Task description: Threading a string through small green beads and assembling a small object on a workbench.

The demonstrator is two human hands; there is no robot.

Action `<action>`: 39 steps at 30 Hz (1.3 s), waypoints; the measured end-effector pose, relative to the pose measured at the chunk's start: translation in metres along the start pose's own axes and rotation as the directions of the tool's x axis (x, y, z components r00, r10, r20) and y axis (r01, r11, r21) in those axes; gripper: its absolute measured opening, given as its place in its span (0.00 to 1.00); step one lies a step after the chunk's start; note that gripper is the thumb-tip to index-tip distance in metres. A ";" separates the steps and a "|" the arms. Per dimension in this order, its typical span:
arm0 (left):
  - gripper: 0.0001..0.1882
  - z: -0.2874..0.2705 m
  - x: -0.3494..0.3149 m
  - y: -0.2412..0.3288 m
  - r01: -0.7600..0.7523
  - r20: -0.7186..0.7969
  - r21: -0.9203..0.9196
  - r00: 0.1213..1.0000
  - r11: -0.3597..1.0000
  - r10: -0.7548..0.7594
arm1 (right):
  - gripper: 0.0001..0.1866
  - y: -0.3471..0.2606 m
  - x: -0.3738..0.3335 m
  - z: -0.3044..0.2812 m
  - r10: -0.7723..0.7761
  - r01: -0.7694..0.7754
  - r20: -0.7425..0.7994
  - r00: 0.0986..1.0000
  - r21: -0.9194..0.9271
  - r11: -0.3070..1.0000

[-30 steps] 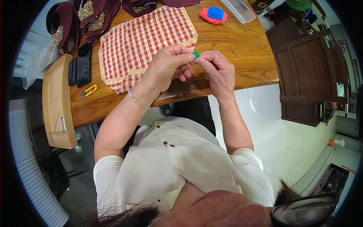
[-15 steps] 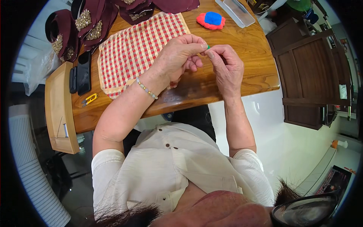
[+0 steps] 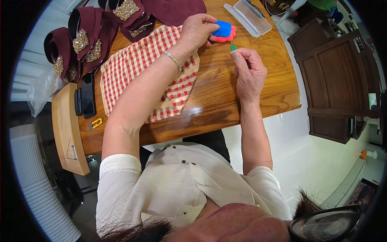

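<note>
Head view: the yellow snips point(image 3: 96, 123) lie at the left of the desk point(image 3: 217, 92), with the checked cloth point(image 3: 133, 68) spread beside them, partly under the left forearm. The left hand point(image 3: 196, 33) has just parted from the right and reached the soft red and blue pad point(image 3: 222, 30), which lies on the desk beyond the cloth; so the two hands, a moment ago together at one small piece, now deal with separate things. The left grip is nearly closed, thumb and fingers touching the pad's left edge; whether it pinches anything, I cannot tell. The right hand point(image 3: 250, 74), nearer the body, pinches the small green piece point(image 3: 233, 47) between thumb and forefinger, just beside the pad.
</note>
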State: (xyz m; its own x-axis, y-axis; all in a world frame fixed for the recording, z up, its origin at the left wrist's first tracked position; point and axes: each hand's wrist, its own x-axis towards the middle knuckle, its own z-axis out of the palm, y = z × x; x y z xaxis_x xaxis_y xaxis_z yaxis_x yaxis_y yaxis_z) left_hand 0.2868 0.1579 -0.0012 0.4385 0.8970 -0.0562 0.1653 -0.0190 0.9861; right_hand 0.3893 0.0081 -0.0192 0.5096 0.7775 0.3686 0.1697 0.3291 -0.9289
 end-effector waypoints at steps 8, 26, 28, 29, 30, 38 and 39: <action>0.08 0.010 0.016 -0.011 -0.232 -0.064 0.282 0.964 0.931 0.259 | 0.01 -0.002 0.000 0.000 -0.079 0.081 0.047 0.996 -0.037 0.996; 0.05 -0.064 -0.054 -0.023 -0.242 -0.127 0.053 0.961 0.969 0.247 | 0.03 0.009 -0.004 0.001 -0.002 0.005 0.065 0.998 -0.054 0.999; 0.05 -0.077 -0.069 -0.026 -0.280 -0.208 0.060 0.935 0.958 0.286 | 0.03 0.011 -0.003 0.010 0.058 -0.051 0.105 0.993 -0.065 0.997; 0.06 -0.083 -0.078 -0.028 -0.217 -0.226 -0.057 0.954 0.975 0.199 | 0.03 0.010 -0.007 0.012 0.046 -0.036 0.144 0.989 -0.069 0.997; 0.06 -0.089 -0.083 -0.022 -0.180 -0.253 -0.175 0.958 0.968 0.133 | 0.04 0.004 -0.007 0.012 0.107 -0.099 0.082 0.991 -0.090 0.991; 0.07 -0.142 -0.144 -0.004 -0.142 -0.248 -0.423 0.968 0.895 0.036 | 0.03 -0.065 0.001 0.126 0.147 -0.233 0.348 0.926 0.221 0.947; 0.08 -0.148 -0.154 0.000 -0.122 -0.242 -0.431 0.970 0.894 0.016 | 0.02 -0.068 0.000 0.142 0.042 -0.141 0.413 0.910 0.212 0.967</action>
State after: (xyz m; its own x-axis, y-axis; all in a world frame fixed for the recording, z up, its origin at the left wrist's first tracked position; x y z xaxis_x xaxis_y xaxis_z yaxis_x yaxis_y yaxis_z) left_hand 0.0890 0.0854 0.0309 0.2139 0.9769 -0.0008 -0.2863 0.0635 0.9561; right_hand 0.2577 0.0618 0.0491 0.1228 0.9425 0.3108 -0.0868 0.3221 -0.9427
